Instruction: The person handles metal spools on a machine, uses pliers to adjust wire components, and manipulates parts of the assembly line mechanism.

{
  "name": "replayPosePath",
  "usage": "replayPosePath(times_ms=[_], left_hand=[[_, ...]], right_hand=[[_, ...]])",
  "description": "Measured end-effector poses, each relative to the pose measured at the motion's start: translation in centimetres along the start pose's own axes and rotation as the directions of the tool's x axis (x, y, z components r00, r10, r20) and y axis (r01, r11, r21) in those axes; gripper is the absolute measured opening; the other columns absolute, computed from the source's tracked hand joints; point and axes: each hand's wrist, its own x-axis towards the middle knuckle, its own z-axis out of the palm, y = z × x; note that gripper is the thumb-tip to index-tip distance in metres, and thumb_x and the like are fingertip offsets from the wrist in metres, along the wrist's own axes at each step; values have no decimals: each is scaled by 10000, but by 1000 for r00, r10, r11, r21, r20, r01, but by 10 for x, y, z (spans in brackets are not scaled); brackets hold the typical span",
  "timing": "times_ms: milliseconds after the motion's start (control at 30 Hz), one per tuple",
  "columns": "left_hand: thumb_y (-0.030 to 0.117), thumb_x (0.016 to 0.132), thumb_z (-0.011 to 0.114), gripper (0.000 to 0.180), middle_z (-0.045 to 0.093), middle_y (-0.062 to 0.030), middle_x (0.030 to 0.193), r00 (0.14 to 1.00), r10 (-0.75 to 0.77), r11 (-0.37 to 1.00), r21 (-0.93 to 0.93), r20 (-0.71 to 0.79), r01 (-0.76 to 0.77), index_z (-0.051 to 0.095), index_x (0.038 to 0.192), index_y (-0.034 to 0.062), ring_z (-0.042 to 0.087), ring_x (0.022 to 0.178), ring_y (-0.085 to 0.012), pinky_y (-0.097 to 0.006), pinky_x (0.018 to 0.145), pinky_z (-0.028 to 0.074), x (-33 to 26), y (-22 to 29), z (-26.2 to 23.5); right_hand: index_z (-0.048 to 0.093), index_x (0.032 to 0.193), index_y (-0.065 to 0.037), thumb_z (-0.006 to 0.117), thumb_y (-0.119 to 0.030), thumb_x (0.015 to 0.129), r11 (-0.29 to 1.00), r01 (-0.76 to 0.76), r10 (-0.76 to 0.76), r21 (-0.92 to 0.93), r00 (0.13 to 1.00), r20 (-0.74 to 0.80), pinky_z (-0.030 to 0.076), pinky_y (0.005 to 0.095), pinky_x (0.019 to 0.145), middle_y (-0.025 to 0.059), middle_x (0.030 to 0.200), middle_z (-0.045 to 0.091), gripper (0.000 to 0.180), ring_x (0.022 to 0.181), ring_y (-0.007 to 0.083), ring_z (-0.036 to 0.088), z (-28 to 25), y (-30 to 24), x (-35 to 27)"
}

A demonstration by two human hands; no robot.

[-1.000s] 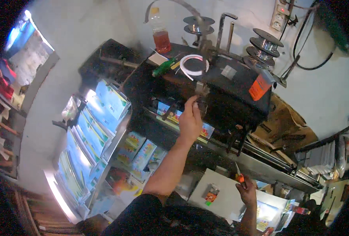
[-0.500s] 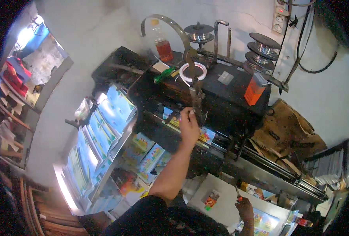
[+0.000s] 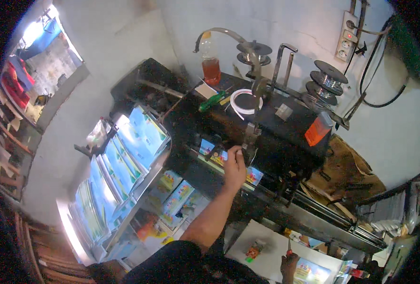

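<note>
My left hand point(image 3: 235, 168) reaches up to the metal head point(image 3: 250, 137) of a dark wire-stitching machine point(image 3: 285, 137). Its fingers are closed at the head's lower end; what they pinch there is hidden. Behind that hand, a colourful printed sheet point(image 3: 254, 176) lies along the machine's rail. Lower right, my right hand point(image 3: 289, 267) is closed around a screwdriver point(image 3: 289, 250) with a reddish handle, its thin shaft pointing up. It is above a pale tabletop point(image 3: 238, 239) that carries a small colourful packet point(image 3: 255, 250) and printed sheets point(image 3: 311, 270).
On the machine top are a white tubing coil point(image 3: 240, 112), a green-handled tool point(image 3: 212, 101), a bottle of red liquid point(image 3: 211, 71) and an orange box point(image 3: 318, 128). Wire spools point(image 3: 328, 78) stand behind. A slanted rack point(image 3: 136, 196) of light-blue booklets point(image 3: 115, 175) is at left.
The view has shifted, so the machine appears slightly lower and further right. My left hand is still at the stitching head, and my right hand still holds the screwdriver.
</note>
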Motion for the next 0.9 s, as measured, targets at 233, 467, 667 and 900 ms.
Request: replayPosePath(times_ms=[233, 467, 667, 900], left_hand=[[194, 994, 438, 213, 532, -121, 695, 995, -75, 997, 8, 69, 75, 486, 1139, 45, 481, 551, -194, -354, 523, 390, -4, -4, -6], [154, 964, 486, 222, 602, -186, 791, 979, -137, 990, -7, 149, 140, 480, 1151, 35, 605, 688, -331, -406, 605, 460, -5, -21, -10], [129, 933, 512, 194, 646, -217, 911, 968, -145, 989, 23, 205, 144, 527, 1104, 37, 638, 801, -405, -449, 654, 504, -4, -15, -11], [136, 928, 517, 211, 637, -206, 822, 988, -8, 1000, 13, 156, 6, 517, 1115, 37, 632, 699, -393, -470, 591, 492, -5, -26, -11]], right_hand=[[462, 1214, 54, 688, -195, 769, 978, -36, -12, -205, 974, -228, 395, 494, 963, 288, 1313, 423, 558, 1175, 441, 440, 53, 34, -25], [514, 1072, 33, 634, -149, 750, 933, -7, -82, -361, 970, -231, 414, 497, 813, 232, 1027, 521, 389, 983, 402, 497, 84, 39, -26], [562, 989, 7, 568, -103, 700, 898, 139, -240, -418, 950, -200, 414, 507, 830, 210, 1026, 551, 309, 971, 410, 502, 80, 37, -18], [545, 1005, 8, 611, -107, 681, 904, 38, -86, -427, 992, -94, 416, 519, 858, 246, 1041, 532, 350, 977, 416, 504, 58, 20, -5]])
